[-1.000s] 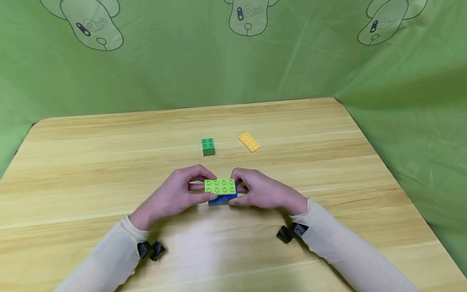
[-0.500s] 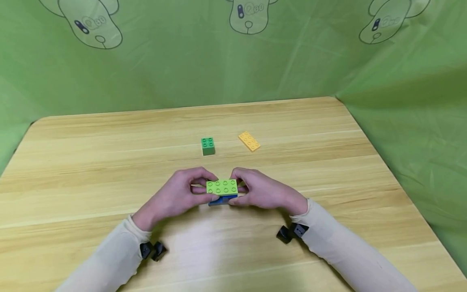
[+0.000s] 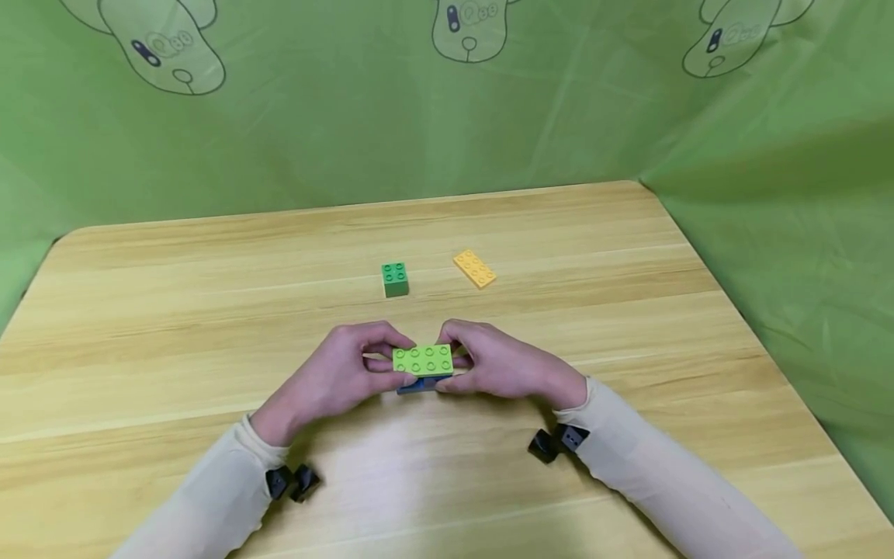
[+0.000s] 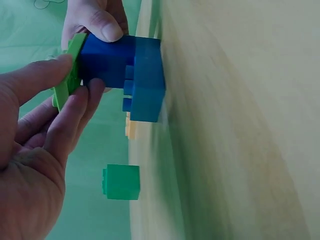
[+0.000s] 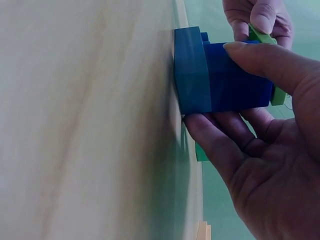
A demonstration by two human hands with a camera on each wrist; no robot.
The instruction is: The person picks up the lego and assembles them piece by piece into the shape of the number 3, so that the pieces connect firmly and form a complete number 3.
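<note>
My left hand [image 3: 331, 376] pinches a thin lime-green toy building plate [image 3: 423, 360] with two rows of studs. The plate lies over a dark blue brick [image 4: 106, 57], slightly tilted in the left wrist view; whether it is fully seated cannot be told. My right hand [image 3: 510, 363] grips that dark blue brick, thumb on one side and fingers on the other. Beneath it is a lighter blue brick [image 5: 192, 72], standing on the table with some studs bare on the left-hand side. From the head view, the plate hides most of the blue bricks.
Beyond the hands, a green square brick [image 3: 395, 281] stands on the wooden table [image 3: 174, 310]. To its right lies a flat yellow-orange plate [image 3: 475, 269]. Green printed cloth [image 3: 335, 124] hangs behind the table and along its right side.
The lime-green plate in my left hand has shifted slightly right over the dark blue brick, covering more of it. My right hand and the blue bricks stay put.
</note>
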